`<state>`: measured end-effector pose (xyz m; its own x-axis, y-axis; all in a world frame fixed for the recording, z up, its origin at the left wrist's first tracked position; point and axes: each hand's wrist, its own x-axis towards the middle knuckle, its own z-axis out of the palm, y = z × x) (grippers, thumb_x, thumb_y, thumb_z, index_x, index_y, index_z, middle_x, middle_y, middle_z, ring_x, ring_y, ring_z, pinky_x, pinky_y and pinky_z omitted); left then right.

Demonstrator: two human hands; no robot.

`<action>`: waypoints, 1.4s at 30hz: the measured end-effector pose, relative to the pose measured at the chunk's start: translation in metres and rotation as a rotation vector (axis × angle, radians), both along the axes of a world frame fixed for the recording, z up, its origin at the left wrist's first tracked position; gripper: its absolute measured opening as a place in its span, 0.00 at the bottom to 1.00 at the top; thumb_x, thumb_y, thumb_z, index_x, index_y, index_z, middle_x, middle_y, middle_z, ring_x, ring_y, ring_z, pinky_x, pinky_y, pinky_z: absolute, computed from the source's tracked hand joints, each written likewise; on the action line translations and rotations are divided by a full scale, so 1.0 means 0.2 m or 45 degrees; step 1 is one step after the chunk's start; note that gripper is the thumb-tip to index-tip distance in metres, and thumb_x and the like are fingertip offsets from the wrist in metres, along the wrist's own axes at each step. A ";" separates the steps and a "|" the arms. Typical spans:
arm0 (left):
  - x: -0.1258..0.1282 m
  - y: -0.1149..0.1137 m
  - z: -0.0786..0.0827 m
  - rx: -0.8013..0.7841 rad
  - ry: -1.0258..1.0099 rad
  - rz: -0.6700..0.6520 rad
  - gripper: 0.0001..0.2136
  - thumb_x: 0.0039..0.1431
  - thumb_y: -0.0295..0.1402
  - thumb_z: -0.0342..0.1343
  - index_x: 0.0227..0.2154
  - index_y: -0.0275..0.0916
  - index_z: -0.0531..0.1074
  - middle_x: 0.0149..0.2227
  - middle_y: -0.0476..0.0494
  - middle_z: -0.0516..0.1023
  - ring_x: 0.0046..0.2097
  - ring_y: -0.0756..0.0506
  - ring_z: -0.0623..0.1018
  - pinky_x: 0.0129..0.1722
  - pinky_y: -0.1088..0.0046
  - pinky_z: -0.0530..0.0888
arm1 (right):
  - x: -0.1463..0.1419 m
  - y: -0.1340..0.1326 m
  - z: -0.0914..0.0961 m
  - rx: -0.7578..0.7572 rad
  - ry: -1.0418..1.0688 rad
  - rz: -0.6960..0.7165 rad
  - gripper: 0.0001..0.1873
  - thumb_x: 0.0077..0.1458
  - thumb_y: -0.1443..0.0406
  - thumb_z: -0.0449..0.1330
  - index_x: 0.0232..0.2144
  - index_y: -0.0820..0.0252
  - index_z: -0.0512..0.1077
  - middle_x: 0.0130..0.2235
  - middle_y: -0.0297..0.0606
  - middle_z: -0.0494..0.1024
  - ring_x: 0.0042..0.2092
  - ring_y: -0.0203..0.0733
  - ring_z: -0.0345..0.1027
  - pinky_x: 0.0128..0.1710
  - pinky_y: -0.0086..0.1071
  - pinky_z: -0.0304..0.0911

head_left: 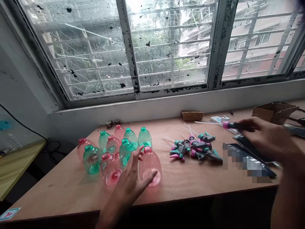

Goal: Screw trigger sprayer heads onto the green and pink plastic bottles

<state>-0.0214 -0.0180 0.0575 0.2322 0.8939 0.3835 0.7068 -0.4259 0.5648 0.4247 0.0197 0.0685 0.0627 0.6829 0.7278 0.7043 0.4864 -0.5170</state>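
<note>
Along the wooden desk (71, 197) beneath the window (171, 47), green and pink plastic bottles (91, 159) cluster; the left hand (128, 184) spreads its fingers against the nearest pink bottle (150, 168), while the right hand (264, 140) pinches a pink-collared spray pump (234, 125) beyond a heap of others (195, 148).

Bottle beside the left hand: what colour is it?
The bottle is transparent pink, seen best in the head view.

plastic bottles (111, 168) stand left of spray pumps (195, 148) on the desk (59, 194).
</note>
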 end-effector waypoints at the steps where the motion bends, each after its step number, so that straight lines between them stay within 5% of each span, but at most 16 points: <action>1: 0.01 0.03 -0.02 0.061 0.063 0.047 0.33 0.63 0.39 0.57 0.66 0.51 0.47 0.61 0.38 0.64 0.60 0.34 0.71 0.57 0.49 0.71 | -0.05 0.05 -0.01 -0.090 -0.116 -0.266 0.07 0.56 0.64 0.62 0.38 0.50 0.76 0.33 0.40 0.84 0.32 0.56 0.77 0.24 0.37 0.62; 2: 0.02 0.06 -0.05 0.101 0.111 0.071 0.32 0.65 0.38 0.55 0.67 0.51 0.46 0.61 0.37 0.63 0.60 0.34 0.71 0.56 0.50 0.72 | -0.11 0.10 -0.03 -0.188 -0.219 -0.435 0.06 0.56 0.63 0.61 0.37 0.52 0.76 0.33 0.43 0.84 0.33 0.58 0.77 0.26 0.39 0.63; 7: 0.04 0.17 -0.13 0.365 0.225 0.186 0.32 0.67 0.31 0.51 0.69 0.44 0.42 0.69 0.31 0.47 0.70 0.30 0.53 0.63 0.47 0.65 | -0.38 0.32 -0.13 -0.440 -0.386 -0.592 0.15 0.61 0.66 0.52 0.46 0.58 0.74 0.42 0.51 0.83 0.41 0.60 0.77 0.34 0.42 0.66; 11: 0.03 0.22 -0.12 0.544 0.337 0.256 0.32 0.67 0.26 0.50 0.69 0.43 0.44 0.72 0.34 0.39 0.72 0.31 0.41 0.66 0.46 0.60 | -0.51 0.38 -0.22 -0.503 -0.494 -0.468 0.16 0.63 0.66 0.50 0.47 0.59 0.74 0.43 0.51 0.83 0.44 0.58 0.77 0.45 0.47 0.66; 16: 0.02 0.17 -0.21 0.676 0.311 0.279 0.28 0.68 0.26 0.48 0.68 0.43 0.48 0.71 0.35 0.47 0.72 0.33 0.46 0.66 0.44 0.59 | -0.53 0.27 -0.34 -0.446 -0.594 -0.379 0.21 0.68 0.61 0.46 0.58 0.59 0.67 0.62 0.49 0.70 0.64 0.60 0.59 0.64 0.64 0.41; 19: 0.02 0.10 -0.29 0.551 0.339 -0.014 0.22 0.69 0.31 0.49 0.64 0.43 0.57 0.66 0.37 0.63 0.70 0.35 0.57 0.66 0.49 0.63 | -0.59 0.10 -0.42 -0.240 -0.646 -0.238 0.25 0.68 0.57 0.48 0.63 0.59 0.62 0.69 0.47 0.56 0.70 0.58 0.46 0.66 0.63 0.37; 22: 0.03 0.07 -0.33 0.251 0.400 -0.187 0.17 0.69 0.36 0.49 0.59 0.43 0.65 0.61 0.40 0.72 0.64 0.39 0.69 0.62 0.57 0.70 | -0.69 -0.06 -0.51 -0.192 -0.659 0.083 0.23 0.69 0.58 0.48 0.62 0.58 0.64 0.68 0.44 0.59 0.69 0.52 0.50 0.67 0.51 0.50; 26: 0.04 0.08 -0.33 0.034 0.492 -0.210 0.22 0.67 0.41 0.52 0.61 0.42 0.65 0.65 0.38 0.66 0.65 0.35 0.67 0.61 0.54 0.70 | -0.76 -0.13 -0.57 -0.387 -0.623 0.309 0.20 0.69 0.60 0.48 0.58 0.57 0.70 0.64 0.43 0.67 0.64 0.51 0.61 0.63 0.49 0.59; 42: 0.04 0.07 -0.30 -0.094 0.591 -0.213 0.23 0.68 0.43 0.49 0.62 0.40 0.65 0.68 0.38 0.61 0.68 0.36 0.61 0.65 0.50 0.63 | -0.73 -0.12 -0.55 -0.538 -0.522 0.388 0.23 0.67 0.56 0.52 0.58 0.59 0.70 0.65 0.44 0.66 0.65 0.55 0.58 0.65 0.51 0.55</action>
<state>-0.0128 -0.0049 -0.0022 0.5059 0.8507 0.1426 0.8161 -0.5256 0.2402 0.2791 -0.0047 -0.0410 -0.4036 0.8583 0.3170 0.7476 0.5091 -0.4266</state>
